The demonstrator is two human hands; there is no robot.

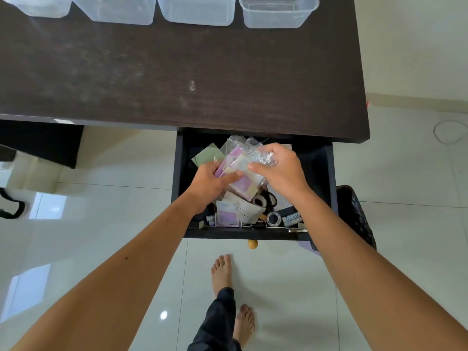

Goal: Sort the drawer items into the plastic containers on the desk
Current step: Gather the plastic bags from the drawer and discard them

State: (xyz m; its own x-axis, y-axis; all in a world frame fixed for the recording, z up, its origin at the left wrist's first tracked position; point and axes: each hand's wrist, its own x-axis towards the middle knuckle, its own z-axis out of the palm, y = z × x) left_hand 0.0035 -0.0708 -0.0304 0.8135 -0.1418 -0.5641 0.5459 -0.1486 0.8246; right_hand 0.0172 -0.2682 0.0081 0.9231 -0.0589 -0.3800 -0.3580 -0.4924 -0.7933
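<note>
Left hand gripping a fan of glossy pink packets over the open dark drawer, right hand pinching a crinkly clear bag just above them, two tape rolls below the grip, four translucent tubs beyond on the scuffed desk

Four clear plastic containers stand empty in a row along the far edge of the dark desk, the leftmost cut off by the frame. Below the desk's near edge, the open black drawer holds a jumble of pink-and-purple packets in clear sleeves, green paper, tape rolls and a batteries pack (label unreadable).
</note>
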